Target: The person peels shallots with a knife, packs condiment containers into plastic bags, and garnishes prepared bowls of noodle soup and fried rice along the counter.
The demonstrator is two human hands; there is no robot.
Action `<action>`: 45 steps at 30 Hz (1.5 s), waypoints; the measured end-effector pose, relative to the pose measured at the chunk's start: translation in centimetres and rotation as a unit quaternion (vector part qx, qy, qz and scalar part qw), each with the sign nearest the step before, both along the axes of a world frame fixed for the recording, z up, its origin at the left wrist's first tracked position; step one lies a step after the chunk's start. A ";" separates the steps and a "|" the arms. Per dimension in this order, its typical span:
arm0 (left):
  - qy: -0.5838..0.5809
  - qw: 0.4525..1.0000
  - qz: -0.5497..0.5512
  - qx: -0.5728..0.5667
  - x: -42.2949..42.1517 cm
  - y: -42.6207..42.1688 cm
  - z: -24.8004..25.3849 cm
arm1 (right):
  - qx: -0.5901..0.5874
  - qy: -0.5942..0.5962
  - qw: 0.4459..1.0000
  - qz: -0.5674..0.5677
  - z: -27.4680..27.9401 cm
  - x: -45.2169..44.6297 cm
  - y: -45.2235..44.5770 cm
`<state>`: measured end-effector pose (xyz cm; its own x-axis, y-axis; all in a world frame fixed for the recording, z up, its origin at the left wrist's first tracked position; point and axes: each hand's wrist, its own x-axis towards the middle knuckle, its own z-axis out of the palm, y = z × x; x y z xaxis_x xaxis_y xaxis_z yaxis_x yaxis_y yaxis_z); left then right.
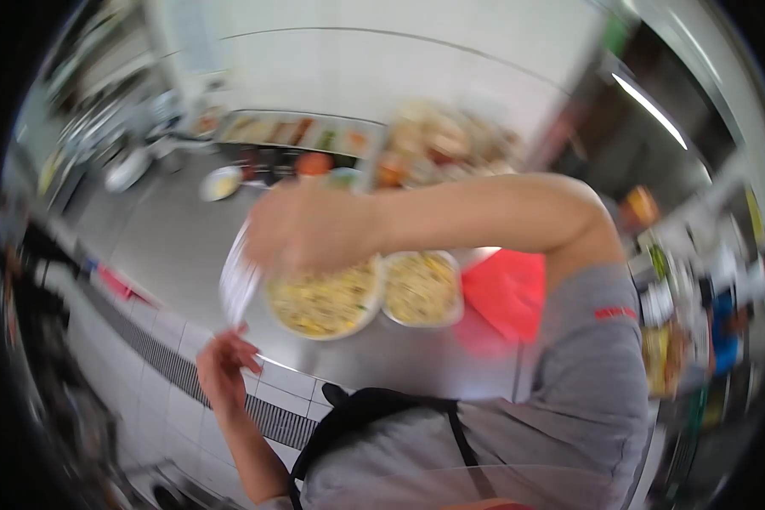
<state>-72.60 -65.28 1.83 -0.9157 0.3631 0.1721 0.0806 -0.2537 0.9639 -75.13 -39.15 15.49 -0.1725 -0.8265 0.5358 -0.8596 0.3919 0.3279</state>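
My right hand (314, 223), smeared by motion, reaches across to the left above a round container of noodles (327, 299). Its fingers grip the upper edge of a thin white, partly see-through round lid (240, 274), tilted on edge at the container's left. Below that lid is my left hand (225, 365), fingers loosely bent and apart, with the fingertips close to its lower edge; whether they touch it I cannot tell. A smaller rectangular tub of noodles (421, 289) stands just right of the round container.
A red plastic bag (508, 293) lies right of the tub on the steel counter (166, 246). Behind are a tray of ingredients (302, 133), bagged goods (450, 140) and a small bowl (221, 183). Bottles and jars (659, 302) crowd the right side.
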 end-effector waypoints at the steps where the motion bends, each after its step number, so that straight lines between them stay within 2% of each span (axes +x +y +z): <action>1: -0.022 0.993 -0.102 0.056 3.3 2.6 1.5 | 0.053 -0.014 0.998 -0.014 -1.0 4.5 -0.2; 2: 0.034 0.978 -0.192 0.073 5.4 4.6 1.7 | 0.013 0.012 1.000 0.009 -2.0 8.3 0.3; 3: -0.081 0.987 -0.078 0.117 7.8 6.1 0.4 | -0.025 0.043 0.998 0.033 -2.8 11.9 0.9; 4: -0.193 0.969 0.043 0.144 9.5 7.4 -0.6 | -0.035 0.044 0.998 -0.016 -3.3 14.9 2.1; 5: -0.125 0.967 -0.121 0.188 10.4 9.4 -0.3 | -0.030 0.055 0.997 -0.042 -3.8 17.9 3.4; 6: -0.129 0.962 -0.161 0.180 11.8 11.6 0.1 | -0.020 0.067 0.996 -0.062 -4.1 20.7 4.7; 8: -0.096 0.977 -0.147 0.124 15.3 15.4 0.9 | -0.008 0.085 0.988 -0.130 -4.3 27.2 7.4; 10: -0.092 0.969 -0.205 0.102 16.8 17.4 0.0 | -0.031 -0.001 0.963 -0.267 -4.4 34.1 9.3; 12: -0.048 0.970 -0.233 0.055 19.8 19.7 -0.7 | -0.187 -0.001 0.902 -0.389 -5.8 40.7 11.1; 13: 0.020 0.967 -0.254 0.000 21.6 20.7 -0.1 | -0.279 0.006 0.826 -0.489 -7.4 44.0 11.8; 14: 0.017 0.966 -0.259 0.006 22.6 21.6 -0.5 | -0.359 0.016 0.736 -0.573 -9.1 47.0 13.0; 15: 0.025 0.960 -0.279 -0.011 23.5 22.1 -1.2 | -0.500 0.002 0.591 -0.633 -11.2 49.5 13.3; 16: 0.035 0.954 -0.294 -0.036 24.4 22.2 -1.8 | -0.594 -0.033 0.503 -0.627 -13.2 52.0 14.5; 17: 0.017 0.965 -0.260 -0.007 26.2 23.4 -1.7 | -0.561 0.019 0.475 -0.678 -15.3 53.9 16.7; 18: 0.003 0.963 -0.264 -0.048 26.6 23.7 -3.2 | -0.536 0.069 0.485 -0.688 -18.7 56.4 20.1; 19: 0.064 0.963 -0.254 -0.070 27.5 24.8 -4.8 | -0.509 0.118 0.494 -0.695 -21.4 58.5 23.4; 20: 0.122 0.958 -0.243 -0.092 28.7 26.3 -5.6 | -0.687 0.077 0.382 -0.614 -22.3 59.9 26.0; 21: 0.083 0.957 -0.272 -0.063 30.5 28.0 -5.4 | -0.826 0.030 0.250 -0.505 -22.9 60.9 28.6; 22: 0.046 0.954 -0.296 -0.030 32.5 30.4 -5.1 | -0.827 0.010 0.253 -0.501 -23.4 61.8 31.0; 24: 0.076 0.937 -0.331 0.079 36.8 36.5 -3.2 | -0.844 -0.049 0.203 -0.495 -24.5 62.3 35.2; 25: 0.044 0.934 -0.349 0.063 38.9 39.6 -1.1 | -0.845 -0.064 0.206 -0.490 -24.9 62.2 36.5; 27: 0.250 0.898 -0.340 0.120 41.5 49.2 -1.3 | -0.860 -0.184 0.134 -0.457 -25.2 62.1 38.4; 28: 0.333 0.885 -0.319 0.063 42.3 54.4 -2.0 | -0.861 -0.196 0.130 -0.451 -25.1 62.2 39.1; 29: 0.389 0.868 -0.302 0.062 43.6 59.5 -2.6 | -0.848 -0.232 0.098 -0.466 -24.7 62.5 39.3; 31: 0.393 0.870 -0.293 -0.062 45.2 67.5 -5.5 | -0.836 -0.293 0.055 -0.460 -22.9 62.7 39.6; 32: 0.412 0.858 -0.280 -0.125 45.3 70.5 -8.0 | -0.836 -0.300 0.050 -0.457 -23.1 62.7 39.6; 33: 0.410 0.858 -0.281 -0.130 44.8 72.6 -10.7 | -0.841 -0.313 0.055 -0.438 -23.2 62.7 39.8; 34: 0.382 0.853 -0.317 -0.162 44.6 74.4 -13.2 | -0.846 -0.323 0.061 -0.420 -23.1 62.7 40.2; 36: 0.346 0.842 -0.363 -0.197 45.3 75.2 -15.2 | -0.852 -0.302 0.036 -0.426 -22.6 62.5 40.2; 38: 0.256 0.875 -0.337 -0.236 45.1 74.8 -15.4 | -0.894 -0.252 0.086 -0.360 -21.7 62.6 39.9; 39: 0.249 0.876 -0.324 -0.255 45.2 74.5 -15.1 | -0.875 -0.254 0.158 -0.380 -21.5 63.1 39.3; 40: 0.248 0.874 -0.327 -0.260 45.3 73.7 -14.9 | -0.877 -0.254 0.152 -0.379 -21.9 63.4 38.2; 42: 0.275 0.864 -0.274 -0.321 46.0 74.0 -13.9 | -0.860 -0.266 0.089 -0.427 -22.5 64.2 36.8; 43: 0.243 0.871 -0.278 -0.324 46.2 74.1 -13.7 | -0.875 -0.263 0.057 -0.403 -23.1 64.1 36.1; 44: 0.245 0.871 -0.286 -0.317 46.4 74.2 -13.4 | -0.876 -0.254 0.056 -0.407 -23.2 63.9 35.9; 45: 0.249 0.871 -0.272 -0.325 46.4 74.2 -13.3 | -0.900 -0.252 0.027 -0.355 -23.4 63.6 35.7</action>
